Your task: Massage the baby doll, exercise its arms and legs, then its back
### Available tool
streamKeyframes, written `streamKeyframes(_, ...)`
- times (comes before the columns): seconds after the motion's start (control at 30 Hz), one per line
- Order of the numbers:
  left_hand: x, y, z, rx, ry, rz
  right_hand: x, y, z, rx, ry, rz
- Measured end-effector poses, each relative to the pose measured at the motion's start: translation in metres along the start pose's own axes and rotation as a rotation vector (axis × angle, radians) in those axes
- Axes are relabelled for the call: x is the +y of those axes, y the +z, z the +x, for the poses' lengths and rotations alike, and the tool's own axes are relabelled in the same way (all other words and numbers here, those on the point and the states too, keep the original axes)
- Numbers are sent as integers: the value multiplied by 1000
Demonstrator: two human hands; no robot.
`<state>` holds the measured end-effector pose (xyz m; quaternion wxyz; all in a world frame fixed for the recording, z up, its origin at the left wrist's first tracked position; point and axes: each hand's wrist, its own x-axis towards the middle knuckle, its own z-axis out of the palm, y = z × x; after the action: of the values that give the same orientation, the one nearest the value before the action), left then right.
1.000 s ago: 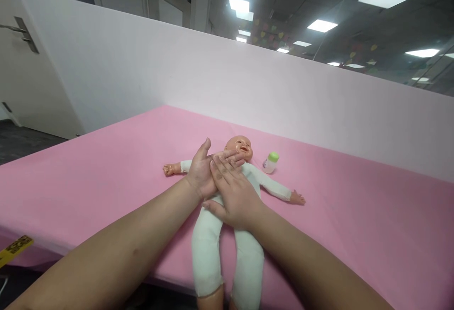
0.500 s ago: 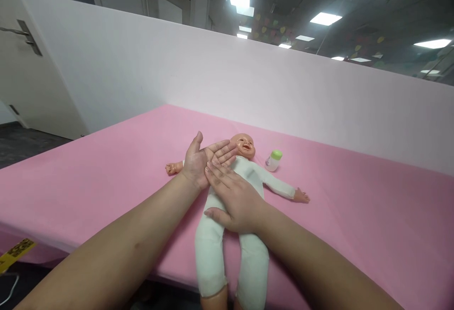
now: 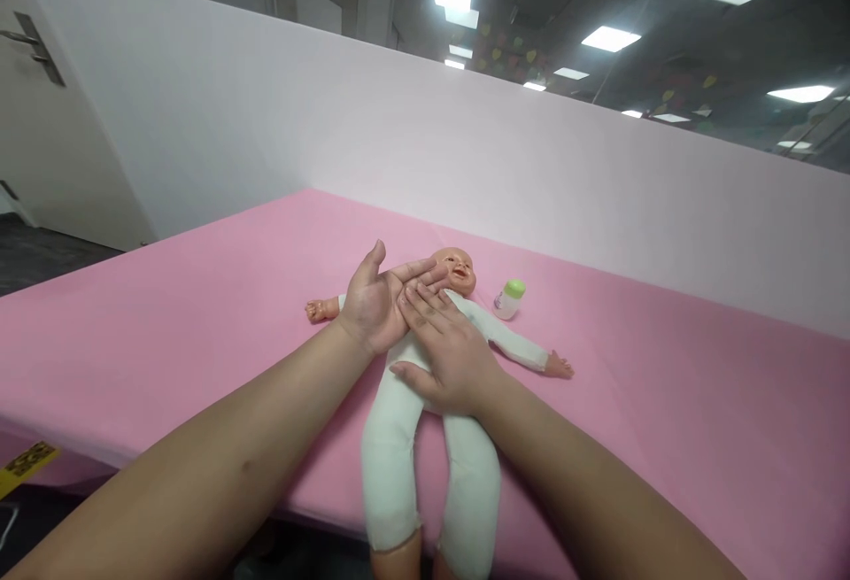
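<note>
A baby doll (image 3: 391, 447) in a white cloth suit lies on its back, its head at the far end. Over its chest, my left hand (image 3: 378, 301) is palm up with fingers stretched and thumb raised. My right hand (image 3: 452, 354) is palm down, its fingertips lying across the fingers of my left hand and its thumb spread. Neither hand holds anything. My hands hide most of the doll's torso and one upper arm. A small clear bottle with a green cap (image 3: 510, 299) stands beside the doll's head, right of my hands.
The doll and bottle rest on a pink-covered table (image 3: 212, 305). A white low wall (image 3: 398, 137) with glass above borders its far side. A door with a metal handle (image 3: 40, 49) is at the left. A yellow tag (image 3: 27, 469) shows at the table's front left.
My right hand has slid forward along my left palm toward its fingers. The camera view has shifted slightly; the doll and bottle stay in place.
</note>
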<state>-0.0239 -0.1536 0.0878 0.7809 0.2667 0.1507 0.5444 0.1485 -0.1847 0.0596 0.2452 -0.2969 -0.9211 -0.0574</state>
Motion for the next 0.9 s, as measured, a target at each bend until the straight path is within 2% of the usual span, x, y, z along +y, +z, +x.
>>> streamKeyframes(0.2,-20,-22,21,152,143,331,4,-7,1,-14,22,248)
streamKeyframes(0.3,-32,-37,31,248,294,625,5,-13,1,-18,3,336)
streamKeyframes(0.4,-38,-49,35,267,387,932,3,-19,-6,1,-21,419)
streamKeyframes(0.53,-38,-56,38,257,413,1108,-2,-30,-34,80,-72,511)
streamKeyframes(0.7,-38,-57,42,278,379,1458,-13,-41,-75,35,-84,589)
streamKeyframes(0.8,-39,-58,44,267,384,1562,-14,-39,-82,-12,-60,577)
streamKeyframes(0.9,-39,-60,45,260,376,1602,-1,-32,-73,-93,1,503)
